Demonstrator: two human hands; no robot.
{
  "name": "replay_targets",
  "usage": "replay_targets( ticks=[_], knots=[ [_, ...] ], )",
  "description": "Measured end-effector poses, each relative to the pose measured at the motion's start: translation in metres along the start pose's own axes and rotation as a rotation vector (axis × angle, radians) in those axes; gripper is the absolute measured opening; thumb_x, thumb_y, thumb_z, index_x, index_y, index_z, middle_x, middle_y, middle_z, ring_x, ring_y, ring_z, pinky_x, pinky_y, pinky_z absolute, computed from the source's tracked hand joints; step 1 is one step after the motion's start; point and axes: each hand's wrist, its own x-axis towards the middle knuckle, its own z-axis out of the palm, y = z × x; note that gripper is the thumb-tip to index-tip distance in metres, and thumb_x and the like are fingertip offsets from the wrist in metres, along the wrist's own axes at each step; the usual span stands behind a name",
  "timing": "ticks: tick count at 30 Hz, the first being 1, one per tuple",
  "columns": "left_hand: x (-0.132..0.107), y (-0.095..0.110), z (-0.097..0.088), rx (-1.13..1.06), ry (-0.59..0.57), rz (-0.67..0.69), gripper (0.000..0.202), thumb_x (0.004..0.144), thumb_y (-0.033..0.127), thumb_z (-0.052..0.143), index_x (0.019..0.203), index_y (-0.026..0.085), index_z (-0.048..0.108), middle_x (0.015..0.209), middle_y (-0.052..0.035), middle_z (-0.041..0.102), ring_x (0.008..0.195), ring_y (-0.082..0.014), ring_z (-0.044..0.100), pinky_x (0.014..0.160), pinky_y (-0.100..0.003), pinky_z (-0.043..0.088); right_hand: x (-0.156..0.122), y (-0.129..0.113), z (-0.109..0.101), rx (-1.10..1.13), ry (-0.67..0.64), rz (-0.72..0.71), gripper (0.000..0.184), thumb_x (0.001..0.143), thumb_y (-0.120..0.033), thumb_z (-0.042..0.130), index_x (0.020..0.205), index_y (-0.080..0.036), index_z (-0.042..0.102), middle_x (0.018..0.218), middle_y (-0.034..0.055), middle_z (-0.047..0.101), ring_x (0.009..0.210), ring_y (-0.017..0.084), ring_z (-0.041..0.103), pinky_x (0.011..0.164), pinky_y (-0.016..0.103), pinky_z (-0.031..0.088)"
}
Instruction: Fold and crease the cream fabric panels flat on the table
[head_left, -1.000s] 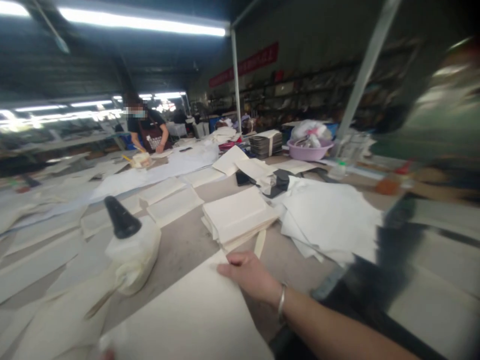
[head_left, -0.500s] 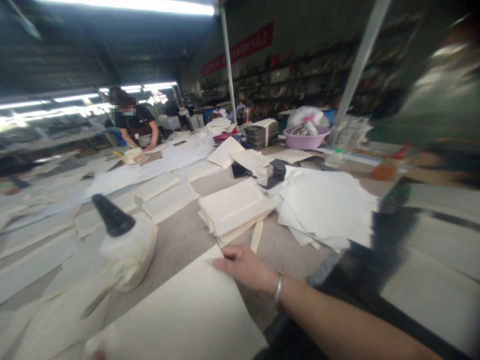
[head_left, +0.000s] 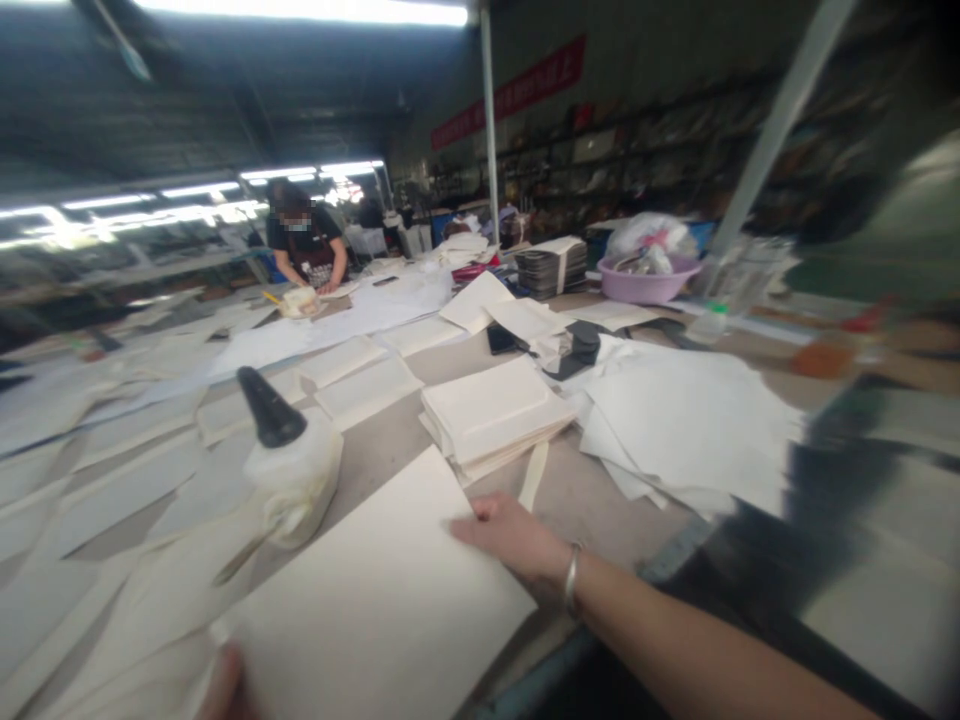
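Observation:
A large cream sheet point(head_left: 375, 590), like paper or thin card, is held over the near edge of the table. My right hand point(head_left: 514, 535), with a silver bangle at the wrist, pinches its right edge between thumb and fingers. At the bottom left, my left hand point(head_left: 225, 685) grips the sheet's near-left corner, only partly in view. Just past the sheet lies a stack of folded cream pieces point(head_left: 495, 410), with a narrow cream strip point(head_left: 534, 475) beside it. Left of the sheet stands a whitish glue-stained container point(head_left: 292, 480) with a black conical top point(head_left: 270, 410).
Loose white sheets point(head_left: 690, 420) are piled at the right. Flat cream pieces point(head_left: 367, 390) cover the left side of the table. Farther back are a purple basin point(head_left: 649, 282), a strapped dark stack point(head_left: 551, 268) and a green-capped bottle point(head_left: 709, 322). Another person point(head_left: 307, 240) works across the table.
The sheet's far corner has risen and moved up beside the folded stack. My left hand shows more at the bottom left. The whole view has shifted, with things sitting farther right.

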Motion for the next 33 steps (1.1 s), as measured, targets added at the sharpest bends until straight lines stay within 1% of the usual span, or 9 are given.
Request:
replay_targets(
  ticks=[4, 8, 10, 16, 21, 25, 28, 31, 33],
  knots=[
    [-0.023, -0.002, 0.01, -0.081, -0.022, 0.085, 0.061, 0.047, 0.067, 0.074, 0.094, 0.027, 0.071, 0.09, -0.0041, 0.072, 0.101, -0.0338, 0.061, 0.079, -0.039, 0.054, -0.004, -0.009, -0.005, 0.041, -0.015, -0.005, 0.055, 0.07, -0.055, 0.071, 0.103, -0.011, 0.068, 0.088, 0.0114, 0.07, 0.078, 0.025, 0.065, 0.069, 0.034, 0.051],
    [-0.044, 0.002, 0.015, -0.126, -0.274, 0.157, 0.045, 0.062, 0.048, 0.076, 0.095, 0.019, 0.071, 0.09, -0.009, 0.07, 0.09, -0.0283, 0.064, 0.077, -0.035, 0.051, -0.003, -0.017, -0.008, -0.013, -0.048, 0.023, 0.048, 0.076, -0.053, 0.066, 0.103, -0.013, 0.069, 0.097, 0.0125, 0.069, 0.09, 0.029, 0.065, 0.081, 0.038, 0.051],
    [-0.049, 0.002, 0.014, -0.116, -0.304, 0.175, 0.041, 0.064, 0.047, 0.075, 0.091, 0.017, 0.071, 0.081, -0.0089, 0.07, 0.079, -0.0239, 0.064, 0.072, -0.031, 0.049, -0.002, -0.016, -0.006, -0.033, -0.07, 0.045, 0.048, 0.076, -0.054, 0.065, 0.101, -0.013, 0.069, 0.099, 0.0136, 0.069, 0.091, 0.03, 0.065, 0.084, 0.04, 0.05],
    [-0.055, -0.003, 0.007, 0.13, -0.115, 0.356, 0.039, 0.065, 0.055, 0.071, 0.069, 0.016, 0.069, 0.063, -0.0024, 0.061, 0.061, -0.0139, 0.051, 0.057, -0.022, 0.04, 0.006, -0.001, 0.001, -0.036, -0.09, 0.046, 0.043, 0.077, -0.051, 0.064, 0.099, -0.015, 0.069, 0.106, 0.0139, 0.067, 0.096, 0.03, 0.063, 0.089, 0.043, 0.048],
    [-0.055, 0.012, -0.004, 0.338, -0.022, 0.579, 0.031, 0.072, 0.051, 0.066, 0.071, 0.021, 0.072, 0.072, -0.0036, 0.066, 0.074, -0.0208, 0.058, 0.07, -0.027, 0.045, 0.007, -0.006, -0.002, -0.234, -0.038, -0.129, 0.043, 0.067, -0.056, 0.069, 0.089, -0.02, 0.071, 0.101, 0.0127, 0.068, 0.099, 0.033, 0.061, 0.09, 0.047, 0.047],
    [-0.048, 0.018, -0.014, 0.248, 0.083, 0.775, 0.023, 0.068, 0.047, 0.071, 0.071, 0.024, 0.074, 0.102, -0.0084, 0.066, 0.103, -0.0277, 0.056, 0.09, -0.033, 0.044, 0.003, -0.017, -0.009, -0.486, 0.03, -0.354, 0.042, 0.048, -0.064, 0.075, 0.07, -0.028, 0.072, 0.115, 0.009, 0.063, 0.118, 0.035, 0.048, 0.101, 0.046, 0.038],
    [-0.044, 0.015, -0.013, 0.142, 0.147, 0.856, 0.021, 0.065, 0.043, 0.075, 0.069, 0.022, 0.073, 0.115, -0.0099, 0.058, 0.107, -0.0278, 0.054, 0.09, -0.033, 0.046, 0.007, -0.015, -0.012, -0.525, 0.034, -0.405, 0.034, 0.063, -0.063, 0.065, 0.061, -0.029, 0.07, 0.126, 0.0042, 0.056, 0.124, 0.033, 0.043, 0.103, 0.045, 0.037],
    [-0.044, 0.01, -0.004, 0.026, 0.182, 0.888, 0.017, 0.066, 0.034, 0.076, 0.075, 0.021, 0.07, 0.112, -0.0091, 0.057, 0.104, -0.0249, 0.055, 0.083, -0.028, 0.049, 0.013, -0.006, -0.016, -0.451, 0.017, -0.307, 0.024, 0.069, -0.051, 0.064, 0.071, -0.029, 0.072, 0.131, 0.0021, 0.052, 0.127, 0.032, 0.039, 0.101, 0.045, 0.04],
    [-0.044, 0.008, 0.003, -0.02, 0.19, 0.914, 0.014, 0.068, 0.029, 0.075, 0.077, 0.02, 0.068, 0.11, -0.0081, 0.058, 0.102, -0.0225, 0.056, 0.08, -0.025, 0.049, 0.015, 0.0, -0.018, -0.407, 0.067, -0.269, 0.028, 0.067, -0.046, 0.066, 0.089, -0.029, 0.073, 0.132, 0.003, 0.051, 0.128, 0.034, 0.038, 0.1, 0.046, 0.041]
  ],
)
